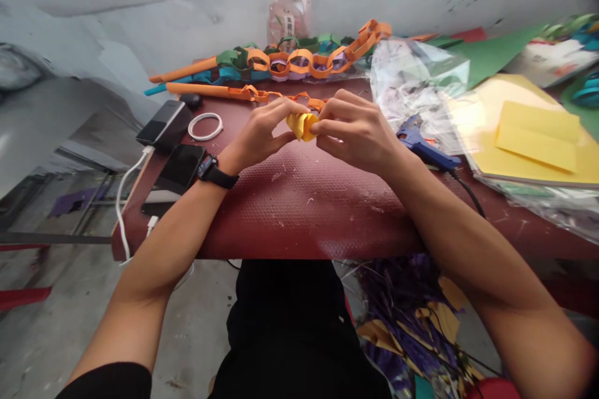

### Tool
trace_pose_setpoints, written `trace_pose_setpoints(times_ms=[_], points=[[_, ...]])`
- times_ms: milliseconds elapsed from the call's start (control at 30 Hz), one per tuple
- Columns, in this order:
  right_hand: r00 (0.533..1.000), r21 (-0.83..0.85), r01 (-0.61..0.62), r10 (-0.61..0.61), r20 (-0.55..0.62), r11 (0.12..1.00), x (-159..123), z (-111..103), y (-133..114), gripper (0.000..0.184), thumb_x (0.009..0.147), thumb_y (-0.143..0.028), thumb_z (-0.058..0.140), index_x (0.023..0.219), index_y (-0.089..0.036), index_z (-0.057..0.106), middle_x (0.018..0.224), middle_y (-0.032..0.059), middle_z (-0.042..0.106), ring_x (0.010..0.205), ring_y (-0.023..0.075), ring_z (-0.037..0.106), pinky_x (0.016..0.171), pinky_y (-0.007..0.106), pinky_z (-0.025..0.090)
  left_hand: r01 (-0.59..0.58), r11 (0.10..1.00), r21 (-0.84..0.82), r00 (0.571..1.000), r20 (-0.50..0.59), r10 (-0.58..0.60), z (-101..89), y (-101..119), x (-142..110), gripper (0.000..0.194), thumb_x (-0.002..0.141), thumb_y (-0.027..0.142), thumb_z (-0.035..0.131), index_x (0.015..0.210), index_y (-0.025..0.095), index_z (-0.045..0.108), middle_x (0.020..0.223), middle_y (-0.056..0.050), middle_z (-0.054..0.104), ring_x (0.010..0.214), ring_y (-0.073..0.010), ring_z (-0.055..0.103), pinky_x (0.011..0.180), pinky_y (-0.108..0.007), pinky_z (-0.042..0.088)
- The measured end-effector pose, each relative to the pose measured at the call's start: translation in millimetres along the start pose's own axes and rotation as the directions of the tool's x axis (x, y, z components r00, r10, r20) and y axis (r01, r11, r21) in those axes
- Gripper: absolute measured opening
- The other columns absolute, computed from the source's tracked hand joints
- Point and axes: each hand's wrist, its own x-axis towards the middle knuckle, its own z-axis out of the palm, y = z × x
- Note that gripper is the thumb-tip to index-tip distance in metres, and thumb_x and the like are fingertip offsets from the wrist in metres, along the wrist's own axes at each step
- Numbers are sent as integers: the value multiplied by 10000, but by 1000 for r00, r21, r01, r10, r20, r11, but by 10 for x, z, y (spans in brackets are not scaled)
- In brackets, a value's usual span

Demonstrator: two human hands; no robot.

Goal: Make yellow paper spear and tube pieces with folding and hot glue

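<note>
- While both forearms reach forward over the near edge of the dark red table (290, 218), the two hands meet above its middle, and the bare, textured stretch of tabletop beneath them carries only small white scraps.
- Left hand (262, 134) and right hand (358, 131) face each other with a small folded yellow paper piece (302, 126) pinched between them; fingertips of both are closed on it, thumbs below and forefingers on top.
- That piece sits right at the fingertips, just above the table, with its longer side running roughly left to right from one hand to the other; neither hand is clearly nearer, since both touch it.
- On the left wrist is a black watch (213, 171); just beside it lie two dark phones (180, 165), one with a white cable, and a white ring (204, 126) a little farther in.
- Near the right hand lies a blue glue gun (418, 143) with its cord trailing off toward the table edge, partly under crumpled clear plastic (412, 84).
- Further right, well apart from the hands, yellow paper sheets (533, 134) are stacked on other coloured sheets.
- Just behind the hands runs an orange paper strip (219, 91), and beyond it a paper chain (299, 59) of orange, green and blue links.
- Farthest back, against the wall, stands a clear plastic bottle (289, 9) with a white cap.
</note>
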Motion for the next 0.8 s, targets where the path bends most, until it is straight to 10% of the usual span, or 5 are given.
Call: trace_pose_setpoints(times_ms=[333, 533, 800], points=[[987, 175, -113, 131, -95, 978, 6, 35, 13, 183, 1039, -307, 710, 1202, -331, 790, 1022, 20, 708, 913, 207, 676, 854, 425, 581, 149, 976, 161, 988, 13, -153, -64, -66, -24, 374, 1021, 216, 785, 1384, 276, 718, 1394, -89, 766, 1335, -306, 717, 1188, -503, 548], [900, 207, -336, 378, -217, 919, 9, 15, 97, 139, 1044, -357, 681, 1112, -307, 792, 918, 32, 687, 831, 208, 646, 826, 425, 587, 215, 927, 308, 939, 197, -283, -75, -238, -92, 625, 958, 92, 761, 1571, 151, 662, 1492, -188, 752, 1372, -343, 719, 1210, -523, 556], [925, 133, -316, 336, -178, 939, 44, -44, 74, 144, 1037, -278, 652, 1090, -288, 786, 940, 24, 687, 820, 186, 638, 830, 415, 567, 244, 907, 342, 904, 257, -341, -132, -315, -145, 560, 1011, 209, 752, 1559, 118, 688, 1527, -201, 753, 1418, -365, 703, 1265, -551, 514]])
